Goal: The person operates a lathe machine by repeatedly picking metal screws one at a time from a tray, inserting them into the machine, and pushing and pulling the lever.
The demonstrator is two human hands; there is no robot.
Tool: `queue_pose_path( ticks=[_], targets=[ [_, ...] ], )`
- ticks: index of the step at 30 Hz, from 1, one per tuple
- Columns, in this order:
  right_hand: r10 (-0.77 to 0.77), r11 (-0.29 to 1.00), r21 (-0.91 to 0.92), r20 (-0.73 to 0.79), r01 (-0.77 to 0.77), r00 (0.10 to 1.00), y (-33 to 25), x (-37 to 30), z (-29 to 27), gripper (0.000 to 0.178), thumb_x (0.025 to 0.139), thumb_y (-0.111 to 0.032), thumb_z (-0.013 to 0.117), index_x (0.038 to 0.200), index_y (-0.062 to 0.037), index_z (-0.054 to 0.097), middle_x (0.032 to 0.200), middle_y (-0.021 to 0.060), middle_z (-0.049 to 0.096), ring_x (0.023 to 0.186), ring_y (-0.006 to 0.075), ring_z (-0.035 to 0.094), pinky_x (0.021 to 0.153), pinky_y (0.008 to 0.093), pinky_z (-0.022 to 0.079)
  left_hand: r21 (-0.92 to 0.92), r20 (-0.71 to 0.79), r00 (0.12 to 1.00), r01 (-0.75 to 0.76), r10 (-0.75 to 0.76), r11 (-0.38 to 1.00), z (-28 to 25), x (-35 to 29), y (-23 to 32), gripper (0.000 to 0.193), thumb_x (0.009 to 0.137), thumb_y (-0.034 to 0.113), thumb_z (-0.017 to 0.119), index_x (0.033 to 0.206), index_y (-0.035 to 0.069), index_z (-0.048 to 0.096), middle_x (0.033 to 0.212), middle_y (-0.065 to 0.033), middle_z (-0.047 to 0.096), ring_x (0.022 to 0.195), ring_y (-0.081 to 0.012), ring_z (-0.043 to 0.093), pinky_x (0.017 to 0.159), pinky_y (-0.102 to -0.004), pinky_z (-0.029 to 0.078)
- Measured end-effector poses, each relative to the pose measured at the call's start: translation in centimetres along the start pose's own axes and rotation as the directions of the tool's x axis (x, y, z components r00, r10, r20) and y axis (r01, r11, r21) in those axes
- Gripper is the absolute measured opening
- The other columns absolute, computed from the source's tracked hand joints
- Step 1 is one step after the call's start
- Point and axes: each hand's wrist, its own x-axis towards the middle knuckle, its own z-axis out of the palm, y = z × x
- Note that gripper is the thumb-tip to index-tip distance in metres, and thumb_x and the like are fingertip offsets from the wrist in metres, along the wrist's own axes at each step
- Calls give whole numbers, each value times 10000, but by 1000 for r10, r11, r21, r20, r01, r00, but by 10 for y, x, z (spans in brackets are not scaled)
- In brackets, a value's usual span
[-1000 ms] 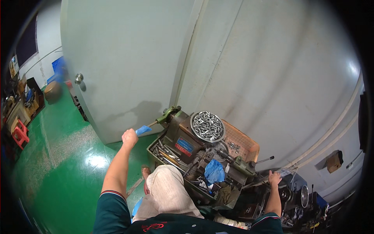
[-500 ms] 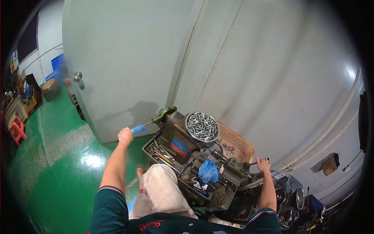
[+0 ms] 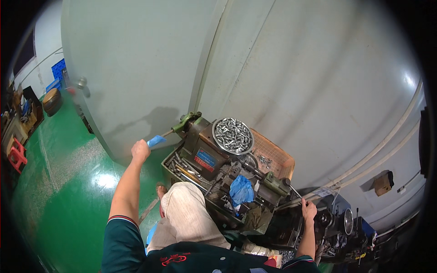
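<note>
My left hand (image 3: 140,150) is closed round the end of a lever whose grip is wrapped in blue material (image 3: 156,141). That lever runs to a green bracket (image 3: 185,121) at the left end of a small bench lathe (image 3: 202,144). At the lathe's right end, my right hand (image 3: 309,209) is closed on a thin metal lever (image 3: 295,191) slanting down from the green tailstock (image 3: 276,183). A round metal bowl (image 3: 217,142) full of small shiny metal parts rests on top of the lathe. A crumpled blue cloth (image 3: 241,189) lies over its front.
Behind the lathe sits an orange plastic basket (image 3: 286,159) with some small parts. Tools (image 3: 187,172) lie in the tray along the front. A grey door (image 3: 132,59) stands to the left, and another machine (image 3: 334,220) to the right. A red stool (image 3: 17,156) is far left.
My right hand has swung the tailstock lever down and nearer to me. My left hand keeps its grip on the blue-wrapped lever. The whole view has shifted slightly.
</note>
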Motion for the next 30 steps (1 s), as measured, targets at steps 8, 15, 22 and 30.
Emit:
queue_pose_path(
  ticks=[8, 15, 22, 30],
  targets=[
    [22, 998, -56, 36, -20, 999, -12, -13, -8, 531, 775, -519, 539, 655, -8, 616, 674, 230, 594, 703, 392, 589, 657, 449, 455, 20, -6, 1000, -23, 23, 1000, 0, 0, -1, 133, 693, 79, 627, 811, 27, 664, 868, -176, 644, 835, -311, 629, 721, -379, 508],
    [41, 997, -60, 14, -40, 999, -18, -19, -11, 544, 775, -535, 530, 681, -11, 638, 682, 225, 602, 705, 383, 595, 664, 440, 459, 11, -3, 1000, -19, 19, 1000, 1, 1, -2, 138, 710, 73, 608, 829, 28, 662, 888, -175, 643, 851, -308, 628, 735, -383, 508],
    [110, 991, -80, 70, -104, 991, -26, -21, -17, 592, 765, -580, 513, 783, -9, 669, 748, 244, 614, 766, 388, 599, 718, 440, 463, 10, 16, 999, -35, 35, 999, -2, -1, -1, 142, 715, 72, 602, 838, 30, 659, 899, -177, 641, 861, -311, 625, 741, -382, 507],
    [86, 991, -98, -29, -89, 996, -27, -25, -10, 575, 764, -571, 518, 707, -18, 664, 698, 224, 612, 718, 379, 600, 685, 440, 463, 8, 19, 999, -37, 36, 999, -2, -1, 1, 128, 729, 69, 581, 822, 26, 657, 886, -178, 641, 855, -311, 626, 741, -384, 507]
  ],
)
